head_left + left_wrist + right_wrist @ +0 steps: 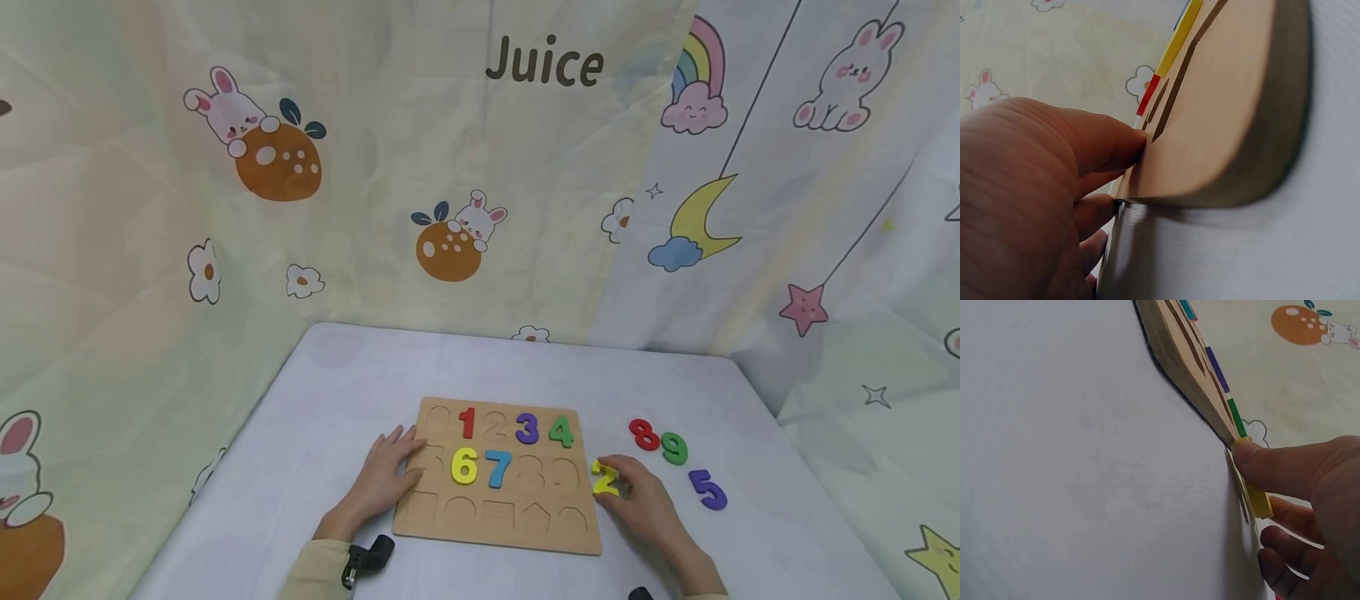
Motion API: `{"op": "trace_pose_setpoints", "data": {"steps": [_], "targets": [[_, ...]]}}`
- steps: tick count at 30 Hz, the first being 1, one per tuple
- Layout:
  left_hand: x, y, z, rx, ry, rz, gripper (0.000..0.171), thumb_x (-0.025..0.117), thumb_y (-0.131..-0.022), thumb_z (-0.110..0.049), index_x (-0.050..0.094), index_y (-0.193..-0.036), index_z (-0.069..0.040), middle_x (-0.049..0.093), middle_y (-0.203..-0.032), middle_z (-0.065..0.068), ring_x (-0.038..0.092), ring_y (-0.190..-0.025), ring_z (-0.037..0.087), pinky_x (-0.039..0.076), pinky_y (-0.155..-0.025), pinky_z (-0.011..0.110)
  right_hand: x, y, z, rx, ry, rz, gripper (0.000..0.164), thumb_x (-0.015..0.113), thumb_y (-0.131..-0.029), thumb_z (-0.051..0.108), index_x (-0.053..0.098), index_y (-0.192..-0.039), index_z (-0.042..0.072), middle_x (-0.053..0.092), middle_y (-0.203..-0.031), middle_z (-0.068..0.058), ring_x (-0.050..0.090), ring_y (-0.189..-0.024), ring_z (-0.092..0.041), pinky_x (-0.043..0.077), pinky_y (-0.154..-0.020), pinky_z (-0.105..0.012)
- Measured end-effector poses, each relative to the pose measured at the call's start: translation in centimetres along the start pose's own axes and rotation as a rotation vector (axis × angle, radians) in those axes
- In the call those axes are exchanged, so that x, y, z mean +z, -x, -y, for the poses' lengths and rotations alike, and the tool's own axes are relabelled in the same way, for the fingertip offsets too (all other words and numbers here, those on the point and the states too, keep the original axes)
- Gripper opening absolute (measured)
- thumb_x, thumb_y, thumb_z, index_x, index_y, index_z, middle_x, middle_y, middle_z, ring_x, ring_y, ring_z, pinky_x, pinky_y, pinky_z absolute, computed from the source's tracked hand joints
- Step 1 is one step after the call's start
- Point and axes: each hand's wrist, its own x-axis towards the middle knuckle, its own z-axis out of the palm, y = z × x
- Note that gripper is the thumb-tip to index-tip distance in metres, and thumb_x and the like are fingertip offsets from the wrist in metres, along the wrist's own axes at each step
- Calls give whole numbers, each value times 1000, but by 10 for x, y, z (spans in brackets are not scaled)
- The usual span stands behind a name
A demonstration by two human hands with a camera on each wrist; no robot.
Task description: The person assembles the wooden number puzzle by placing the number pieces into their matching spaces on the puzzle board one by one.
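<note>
A yellow number 2 (605,478) is pinched between the thumb and fingers of my right hand (643,506), just off the right edge of the wooden puzzle board (487,533). In the right wrist view this yellow piece (1259,499) is seen edge-on, under the thumb. My left hand (384,472) rests at the board's left edge, its fingers extended and thumb tip on the wood. Seated in the board are a red 1 (467,423), purple 3 (527,428), green 4 (561,432), yellow 6 (464,466) and blue 7 (498,468). The 2-shaped recess (496,425) shows bare wood.
Right of the board lie a red 8 (644,434), a green 9 (674,448) and a purple 5 (708,490). All stand on a white table (360,358), with a printed curtain (375,150) behind. Shape recesses (471,510) line the board's near row.
</note>
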Motion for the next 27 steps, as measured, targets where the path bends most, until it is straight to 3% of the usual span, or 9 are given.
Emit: {"op": "trace_pose_setpoints", "data": {"steps": [8,27], "targets": [[0,0,-1,0,-3,-5,46,67,-88,-15,60,-133,-9,40,-153,12,21,-147,32,8,-121,51,-3,-5,0,-26,5,-23,54,85,-75,17,63,-124,17,60,-128,-5,59,-101,-20,56,-83,-39],[-1,2,-2,8,10,-3,46,67,-88,-15,60,-133,-8,40,-153,11,21,-148,32,7,-121,52,12,-13,31,-85,-82,-5,54,84,-76,17,62,-126,14,58,-132,-6,57,-120,-29,54,-95,-44]]}}
